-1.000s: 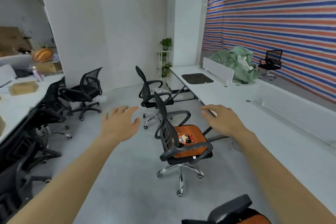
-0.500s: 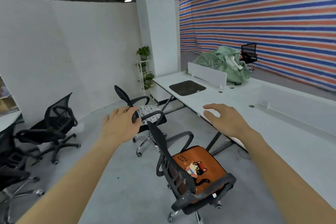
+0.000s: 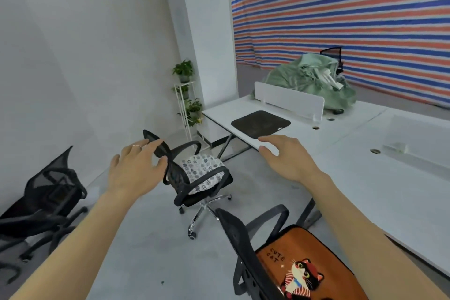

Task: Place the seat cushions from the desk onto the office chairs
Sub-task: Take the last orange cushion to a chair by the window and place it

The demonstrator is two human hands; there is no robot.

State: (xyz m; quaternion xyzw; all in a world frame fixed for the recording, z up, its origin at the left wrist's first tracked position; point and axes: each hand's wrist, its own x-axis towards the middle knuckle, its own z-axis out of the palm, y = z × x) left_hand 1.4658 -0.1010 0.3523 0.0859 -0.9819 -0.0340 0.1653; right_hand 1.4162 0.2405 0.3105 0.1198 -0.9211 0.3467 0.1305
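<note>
The last cushion left on the desk is the dark brown seat cushion (image 3: 260, 124). It lies flat near the front edge of the white desk (image 3: 365, 178), just ahead of the low white divider panel (image 3: 289, 100). Both of the person's hands are empty. The right hand (image 3: 286, 157) is held out palm down toward the desk edge, near the cushion but not on it, fingers loosely spread. The left hand (image 3: 135, 169) is also spread, and its fingers overlap the backrest of the office chair (image 3: 194, 200) behind it. I cannot tell if they touch.

2 cushions look already placed: a white patterned cushion (image 3: 202, 169) on that chair, and an orange cat cushion (image 3: 299, 265) on the nearest chair (image 3: 239, 246). More black chairs (image 3: 52, 192) stand at the left, and I would guess the dark cushion goes to one of them.

The cushion looks thin, soft and light, so it should flop if lifted by 1 corner. The smooth desktop ought to let it slide. I would drag it to the edge, then pinch it along 2 opposite sides, 1 hand each, so it stays flat. Nothing fragile here.
</note>
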